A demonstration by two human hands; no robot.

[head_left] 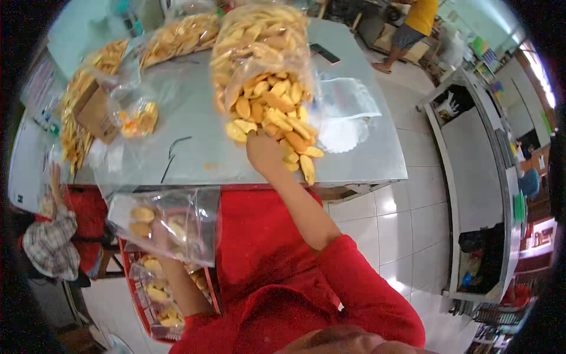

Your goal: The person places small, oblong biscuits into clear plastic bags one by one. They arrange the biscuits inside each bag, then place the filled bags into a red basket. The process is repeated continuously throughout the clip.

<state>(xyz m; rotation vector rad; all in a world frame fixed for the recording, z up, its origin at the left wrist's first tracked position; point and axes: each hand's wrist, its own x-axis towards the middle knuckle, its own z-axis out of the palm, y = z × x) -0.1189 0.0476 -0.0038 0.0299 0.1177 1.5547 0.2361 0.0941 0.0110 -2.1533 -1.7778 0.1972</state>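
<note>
A large clear sack (259, 50) of golden, oval bread-like pieces lies on the grey table, its mouth toward me. Loose bread pieces (283, 121) spill from it near the front edge. My right hand (265, 156) is at the left of this spill, fingers bent in and closed on a piece that they mostly cover. Below the table edge, my left hand (162, 235) holds a clear plastic bag (200, 206); its fingers show only dimly through the film. Two or more oval pieces (141, 221) are inside that bag.
A red basket (137, 289) with filled bags stands below my left arm. Long bags of snacks (180, 38), a cardboard box (95, 112), a phone (325, 53) and clear bags (351, 97) are on the table. A person in plaid (53, 248) sits left; another (413, 29) stands far right.
</note>
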